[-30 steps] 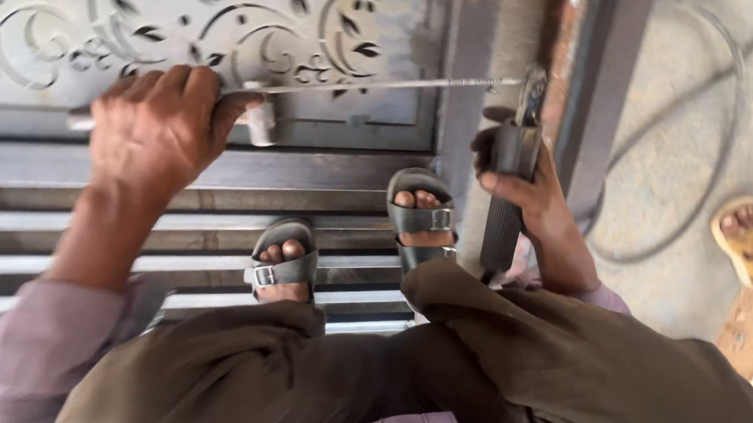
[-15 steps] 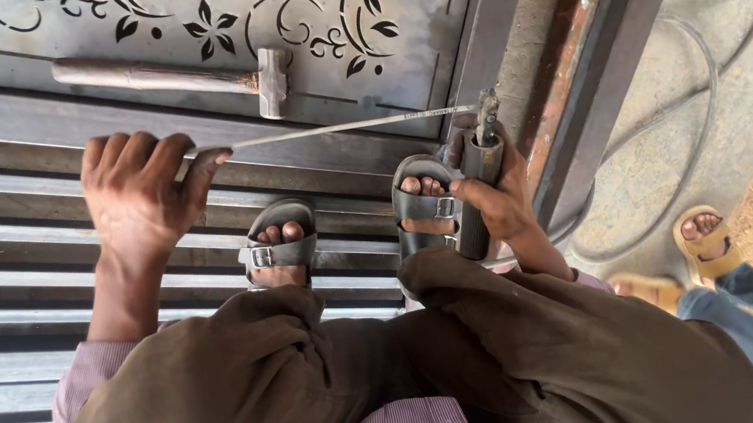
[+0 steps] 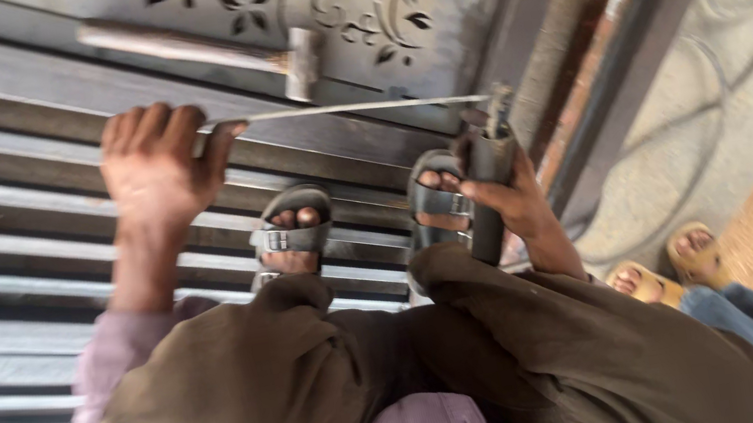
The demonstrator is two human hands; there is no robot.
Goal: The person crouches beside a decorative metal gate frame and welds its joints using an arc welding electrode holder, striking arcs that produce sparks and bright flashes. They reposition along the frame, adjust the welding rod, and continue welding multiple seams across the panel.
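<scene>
Thin metal rod (image 3: 350, 108) runs sideways between both hands: left hand (image 3: 153, 166) pinches one end, right hand (image 3: 505, 196) grips the holder (image 3: 487, 194) clamping the other.

Both hands (image 3: 153, 166) (image 3: 510, 195) forward, fingers curled.

The person squatted on a metal gate (image 3: 20, 248) that lay flat on the ground, both sandalled feet (image 3: 295, 234) on its bars. A hammer (image 3: 200, 53) lay on the gate's panel ahead of the feet. The left hand (image 3: 153, 166) was left of them, the right hand (image 3: 504, 191) right, with a thin rod (image 3: 350, 108) spanning between the hands. Another person's feet (image 3: 666, 261) stood off the gate, further right.
</scene>
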